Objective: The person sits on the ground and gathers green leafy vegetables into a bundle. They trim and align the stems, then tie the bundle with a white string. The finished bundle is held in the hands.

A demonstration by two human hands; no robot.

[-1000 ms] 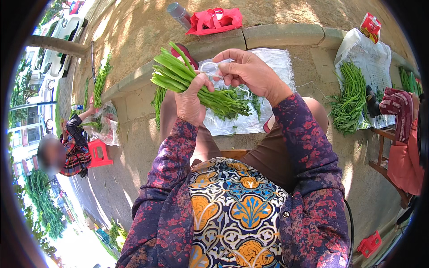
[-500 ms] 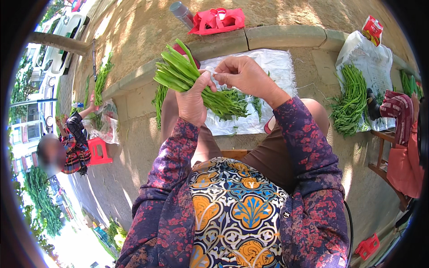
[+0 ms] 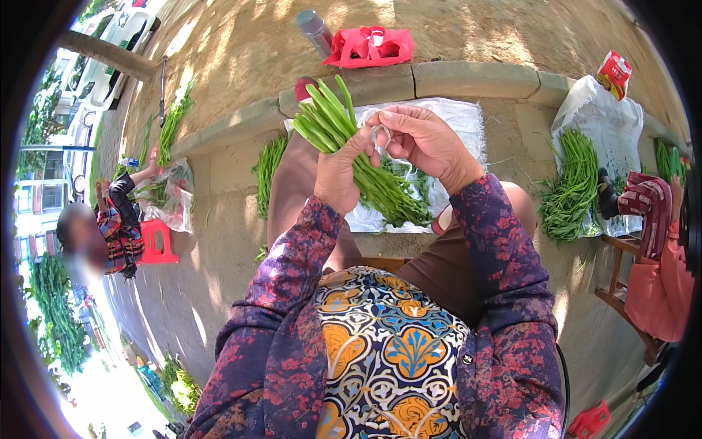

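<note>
My left hand (image 3: pixel 338 178) is closed around a bunch of leafy green stalks (image 3: pixel 393 193), with the cut ends up to the left and the leaves down to the right. At the bunch's far side my right hand (image 3: pixel 433 145) pinches a thin white string (image 3: pixel 381 131), which makes a small loop between the fingers of both hands. How far the string goes round the stalks is hidden by my fingers. Below the bunch lies a white woven sheet (image 3: pixel 462 124) with more greens on it.
A stone curb (image 3: pixel 468 79) runs behind the sheet, with a red bag (image 3: pixel 365 53) and grey bottle (image 3: pixel 313 29) beyond. Loose greens (image 3: pixel 269 172) lie left of my knee; another pile (image 3: pixel 572 186) lies right. People sit on both sides, one by a red stool (image 3: pixel 156 242).
Both hands and the bunch have shifted slightly right and nearer, partly with a turn of the view. The string, bunched white at my fingertips before, now shows as an open loop.
</note>
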